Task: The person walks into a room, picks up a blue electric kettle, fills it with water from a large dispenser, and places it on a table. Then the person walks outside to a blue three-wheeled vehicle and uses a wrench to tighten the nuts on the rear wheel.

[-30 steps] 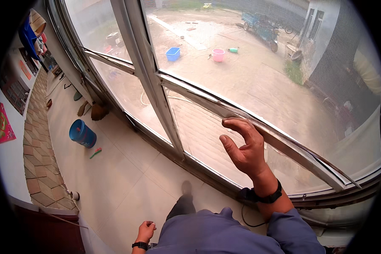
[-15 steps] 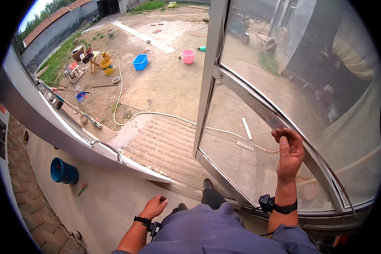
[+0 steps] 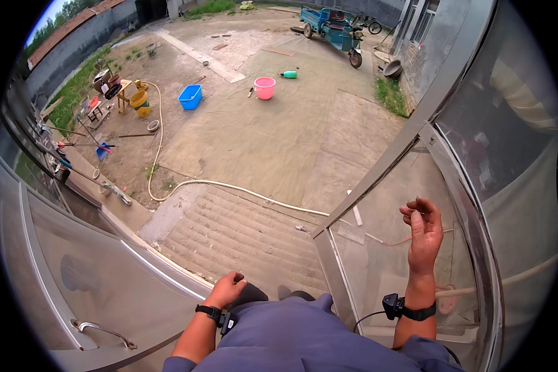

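Hovering right hand (image 3: 423, 232), fingers curled, near glass door (image 3: 390, 260).

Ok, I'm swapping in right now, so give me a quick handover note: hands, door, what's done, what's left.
Left hand: loosely closed, low by the thigh, holding nothing visible.
Right hand: raised, fingers curled, empty, close to the glass door panel but not gripping it.
Door: stands open onto the yard; a second glass panel with a metal handle is at lower left.
Done: doorway is open.
Left: neither hand is on a door or handle.
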Action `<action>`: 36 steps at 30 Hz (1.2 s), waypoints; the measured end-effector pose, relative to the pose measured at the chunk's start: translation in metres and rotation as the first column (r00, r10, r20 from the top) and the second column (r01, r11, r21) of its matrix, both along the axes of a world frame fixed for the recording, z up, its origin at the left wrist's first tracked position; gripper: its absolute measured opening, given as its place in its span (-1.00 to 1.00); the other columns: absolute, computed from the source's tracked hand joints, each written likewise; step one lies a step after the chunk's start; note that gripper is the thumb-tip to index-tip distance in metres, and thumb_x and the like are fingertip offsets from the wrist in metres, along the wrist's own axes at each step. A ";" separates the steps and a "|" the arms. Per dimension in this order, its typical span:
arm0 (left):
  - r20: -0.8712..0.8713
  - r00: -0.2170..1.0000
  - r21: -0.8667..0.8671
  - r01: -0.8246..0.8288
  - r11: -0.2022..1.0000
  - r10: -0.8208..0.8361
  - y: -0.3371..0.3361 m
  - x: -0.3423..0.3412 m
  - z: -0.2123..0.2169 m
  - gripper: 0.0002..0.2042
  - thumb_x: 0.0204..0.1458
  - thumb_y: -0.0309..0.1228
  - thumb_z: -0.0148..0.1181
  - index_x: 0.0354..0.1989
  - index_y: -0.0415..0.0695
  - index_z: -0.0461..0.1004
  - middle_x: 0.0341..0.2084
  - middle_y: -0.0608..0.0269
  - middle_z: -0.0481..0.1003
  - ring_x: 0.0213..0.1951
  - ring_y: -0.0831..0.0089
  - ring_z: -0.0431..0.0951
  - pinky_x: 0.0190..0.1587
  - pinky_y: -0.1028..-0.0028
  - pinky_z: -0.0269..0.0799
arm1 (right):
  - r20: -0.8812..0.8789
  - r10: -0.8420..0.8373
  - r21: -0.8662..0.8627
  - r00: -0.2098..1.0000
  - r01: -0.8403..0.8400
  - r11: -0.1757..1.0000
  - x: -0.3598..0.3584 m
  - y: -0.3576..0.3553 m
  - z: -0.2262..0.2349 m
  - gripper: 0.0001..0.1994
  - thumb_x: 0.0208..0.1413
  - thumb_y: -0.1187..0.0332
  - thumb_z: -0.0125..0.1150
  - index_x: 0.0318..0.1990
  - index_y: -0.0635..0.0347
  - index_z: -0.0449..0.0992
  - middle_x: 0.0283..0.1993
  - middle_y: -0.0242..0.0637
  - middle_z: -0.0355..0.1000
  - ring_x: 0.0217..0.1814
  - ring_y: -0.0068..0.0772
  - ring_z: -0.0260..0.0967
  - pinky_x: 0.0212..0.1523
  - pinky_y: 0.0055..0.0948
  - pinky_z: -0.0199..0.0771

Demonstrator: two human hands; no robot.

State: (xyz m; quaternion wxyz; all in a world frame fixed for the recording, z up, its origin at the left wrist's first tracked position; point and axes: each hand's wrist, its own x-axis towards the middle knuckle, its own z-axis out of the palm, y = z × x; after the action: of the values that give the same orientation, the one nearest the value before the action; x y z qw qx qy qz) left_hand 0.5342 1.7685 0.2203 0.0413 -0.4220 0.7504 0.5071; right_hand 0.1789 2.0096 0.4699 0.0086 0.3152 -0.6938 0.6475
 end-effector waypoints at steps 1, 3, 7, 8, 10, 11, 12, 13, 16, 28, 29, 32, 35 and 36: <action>-0.001 1.000 0.014 -0.012 1.000 0.012 -0.011 -0.011 0.003 -0.59 0.13 -0.20 0.19 0.00 -0.29 0.49 -0.10 -0.07 0.58 -0.06 0.13 0.61 0.02 0.30 0.49 | -0.003 0.004 0.102 1.000 -0.003 0.995 -0.014 -0.022 -0.014 -0.66 0.23 0.35 0.18 0.12 0.27 0.39 0.01 -0.19 0.46 0.04 -0.31 0.50 0.03 -0.35 0.50; 0.005 0.999 -0.002 -0.053 0.999 0.053 -0.038 -0.029 0.004 -0.60 0.13 -0.21 0.21 -0.02 -0.29 0.50 -0.13 -0.05 0.59 -0.08 0.16 0.61 0.00 0.31 0.50 | -0.095 0.031 0.294 0.995 -0.002 0.956 -0.042 -0.060 -0.038 -0.62 0.13 0.34 0.29 0.07 0.25 0.42 -0.03 -0.17 0.47 0.00 -0.29 0.51 -0.03 -0.33 0.54; 0.002 0.997 -0.016 -0.077 0.997 0.077 -0.096 -0.039 -0.027 -0.60 0.12 -0.21 0.23 -0.02 -0.29 0.51 -0.15 -0.05 0.60 -0.09 0.19 0.61 -0.02 0.32 0.51 | -0.291 0.162 0.625 0.943 0.060 0.779 -0.089 -0.124 -0.103 -0.69 0.03 0.28 0.34 -0.07 0.13 0.53 -0.04 -0.17 0.49 -0.08 -0.09 0.50 -0.08 -0.23 0.53; 0.018 0.997 -0.018 -0.072 0.997 0.072 -0.111 -0.041 -0.033 -0.59 0.12 -0.20 0.22 -0.02 -0.29 0.50 -0.14 -0.05 0.60 -0.08 0.18 0.61 0.00 0.32 0.50 | -0.312 0.204 0.681 0.928 0.069 0.729 -0.101 -0.137 -0.118 -0.71 0.01 0.25 0.35 -0.11 0.10 0.55 -0.07 -0.19 0.50 -0.10 -0.04 0.49 -0.11 -0.19 0.53; 0.047 0.997 -0.027 -0.062 0.998 0.063 -0.144 -0.045 -0.048 -0.58 0.12 -0.17 0.21 -0.01 -0.29 0.49 -0.11 -0.05 0.59 -0.06 0.15 0.61 0.02 0.30 0.49 | -0.340 0.196 0.732 0.919 0.128 0.669 -0.120 -0.164 -0.147 -0.75 0.00 0.23 0.34 -0.17 0.05 0.58 -0.16 -0.23 0.51 -0.12 -0.01 0.47 -0.13 -0.13 0.51; 0.055 0.997 -0.016 -0.054 0.998 0.055 -0.161 -0.046 -0.060 -0.58 0.12 -0.17 0.21 -0.02 -0.29 0.50 -0.11 -0.04 0.59 -0.06 0.14 0.61 0.02 0.30 0.49 | -0.350 0.211 0.778 0.913 0.158 0.608 -0.132 -0.173 -0.161 -0.76 0.00 0.24 0.34 -0.17 0.05 0.58 -0.18 -0.22 0.50 -0.13 -0.02 0.48 -0.13 -0.13 0.51; 0.066 0.997 -0.027 -0.045 0.999 0.047 -0.180 -0.046 -0.071 -0.58 0.12 -0.17 0.21 -0.02 -0.29 0.50 -0.10 -0.04 0.59 -0.06 0.14 0.61 0.02 0.30 0.49 | -0.356 0.222 0.819 0.908 0.188 0.542 -0.144 -0.180 -0.179 -0.76 -0.01 0.25 0.33 -0.17 0.06 0.58 -0.21 -0.22 0.50 -0.13 -0.03 0.48 -0.13 -0.12 0.51; 0.075 0.996 -0.033 -0.038 0.999 0.040 -0.197 -0.048 -0.078 -0.59 0.12 -0.17 0.21 -0.02 -0.28 0.51 -0.10 -0.04 0.59 -0.06 0.14 0.61 0.03 0.30 0.49 | -0.397 0.248 0.842 0.884 0.243 0.482 -0.158 -0.184 -0.196 -0.80 0.00 0.26 0.31 -0.20 0.02 0.60 -0.23 -0.23 0.50 -0.14 -0.06 0.49 -0.12 -0.12 0.51; 0.151 0.988 -0.078 -0.020 0.997 0.031 -0.241 -0.056 -0.091 -0.59 0.12 -0.16 0.20 -0.03 -0.27 0.52 -0.11 -0.04 0.59 -0.05 0.13 0.61 0.04 0.29 0.48 | -0.282 0.287 0.952 0.916 0.228 0.205 -0.183 -0.197 -0.237 -0.82 0.01 0.25 0.29 -0.21 -0.02 0.62 -0.18 -0.21 0.51 -0.11 -0.06 0.49 -0.10 -0.12 0.52; 0.189 0.979 -0.123 -0.055 0.991 0.077 -0.381 -0.135 -0.145 -0.58 0.10 -0.16 0.23 -0.05 -0.30 0.51 -0.13 -0.07 0.60 -0.05 0.12 0.61 0.03 0.29 0.49 | 0.130 0.118 0.952 0.985 -0.091 -0.292 -0.233 -0.219 -0.399 -0.74 0.00 0.30 0.23 -0.12 0.01 0.62 0.02 -0.17 0.54 0.08 -0.10 0.49 0.06 -0.19 0.51; 0.185 0.979 -0.125 -0.066 0.990 0.089 -0.389 -0.136 -0.152 -0.58 0.10 -0.16 0.23 -0.05 -0.30 0.51 -0.13 -0.06 0.60 -0.05 0.12 0.61 0.03 0.29 0.49 | 0.140 0.102 0.948 0.985 -0.103 -0.301 -0.228 -0.224 -0.403 -0.72 0.00 0.36 0.14 -0.12 0.07 0.62 0.01 -0.13 0.54 0.10 -0.11 0.48 0.07 -0.19 0.50; 0.226 0.972 -0.078 -0.042 0.996 0.058 -0.412 -0.156 -0.145 -0.57 0.10 -0.15 0.23 -0.05 -0.29 0.52 -0.13 -0.06 0.60 -0.04 0.12 0.61 0.04 0.30 0.49 | 0.183 0.104 0.932 0.978 -0.139 -0.334 -0.222 -0.218 -0.420 -0.72 0.01 0.35 0.13 -0.12 0.11 0.62 0.00 -0.09 0.55 0.10 -0.09 0.48 0.09 -0.18 0.50; 0.229 0.973 -0.073 -0.019 0.997 0.035 -0.444 -0.163 -0.143 -0.57 0.10 -0.14 0.22 -0.05 -0.28 0.52 -0.12 -0.05 0.60 -0.05 0.11 0.60 0.04 0.30 0.49 | 0.264 0.069 0.885 0.962 -0.213 -0.414 -0.212 -0.226 -0.433 -0.72 0.01 0.35 0.12 -0.12 0.15 0.62 0.02 -0.06 0.54 0.10 -0.07 0.48 0.09 -0.18 0.50; 0.232 0.972 -0.069 0.000 0.998 0.016 -0.456 -0.165 -0.147 -0.58 0.10 -0.14 0.22 -0.05 -0.28 0.52 -0.12 -0.05 0.60 -0.05 0.11 0.60 0.04 0.30 0.49 | 0.273 0.060 0.882 0.960 -0.225 -0.414 -0.206 -0.231 -0.436 -0.71 0.01 0.35 0.13 -0.11 0.15 0.62 0.02 -0.05 0.54 0.10 -0.07 0.48 0.09 -0.18 0.50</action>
State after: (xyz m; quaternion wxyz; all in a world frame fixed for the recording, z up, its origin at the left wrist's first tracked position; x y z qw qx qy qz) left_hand 0.3693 1.3120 0.0737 0.1124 -0.4826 0.7558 0.4281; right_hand -0.0271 1.7788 0.0342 -0.3774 0.2365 -0.8703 -0.2102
